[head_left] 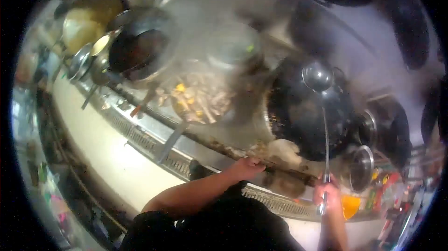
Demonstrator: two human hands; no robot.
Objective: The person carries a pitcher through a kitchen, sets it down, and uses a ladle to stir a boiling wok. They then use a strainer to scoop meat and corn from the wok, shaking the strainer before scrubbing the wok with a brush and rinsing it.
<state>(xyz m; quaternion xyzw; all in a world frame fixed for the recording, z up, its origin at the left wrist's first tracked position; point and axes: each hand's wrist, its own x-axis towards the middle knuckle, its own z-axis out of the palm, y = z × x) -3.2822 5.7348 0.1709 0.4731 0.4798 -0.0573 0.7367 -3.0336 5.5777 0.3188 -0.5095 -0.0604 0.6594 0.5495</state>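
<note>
A long-handled metal ladle [325, 134] is gripped near the end of its handle by my right hand [327, 194]. Its shiny round bowl hangs over the far side of a large black wok [294, 106]. My left hand [248, 169] is closed in front of the stove, to the left of the wok's near edge; I cannot tell what its curled fingers hold. A dark bar [291, 173] runs from beside that hand toward the right. Left of the wok, a steaming pan holds pale meat pieces [207, 99] with yellow chunks among them.
A second wok with dark contents [140, 55] stands at the back left, near a yellowish pot [86, 24] and metal bowls [80, 62]. A covered-looking metal pot [233, 45] sits behind the meat. Metal containers [362, 168] and an orange piece [351, 205] are at right. Steam blurs the back.
</note>
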